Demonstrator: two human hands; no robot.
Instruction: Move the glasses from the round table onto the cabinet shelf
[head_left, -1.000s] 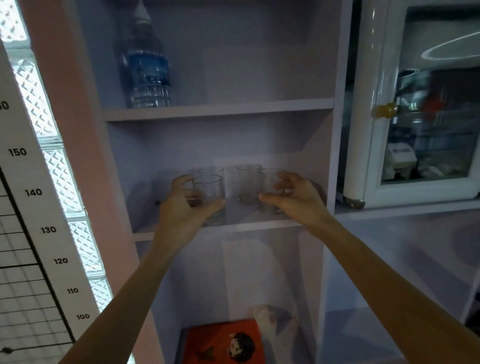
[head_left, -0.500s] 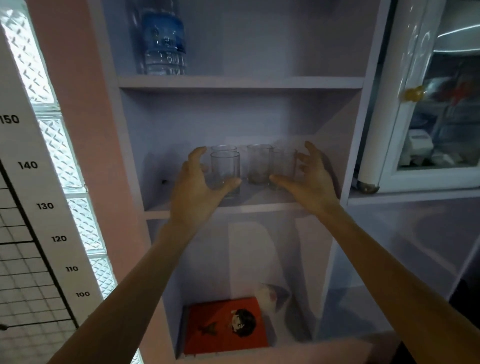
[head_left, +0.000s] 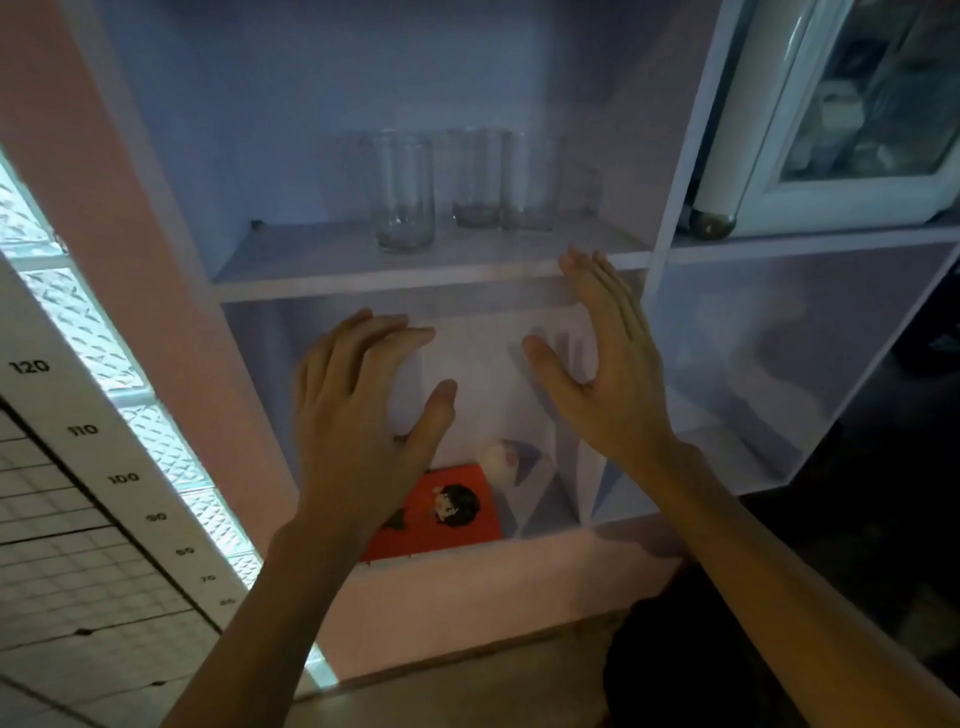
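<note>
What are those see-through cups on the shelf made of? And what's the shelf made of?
The glasses look like clear glass: you can see the back wall through them, and their thick bottoms catch light. The shelf looks like a smooth, matte, pale painted or laminated board, probably wood-based, though the flat coating hides what lies underneath.

My left hand (head_left: 358, 410) and right hand (head_left: 602, 374) are bare. No rings, no watch. My forearms are uncovered, with no sleeves showing.
</note>
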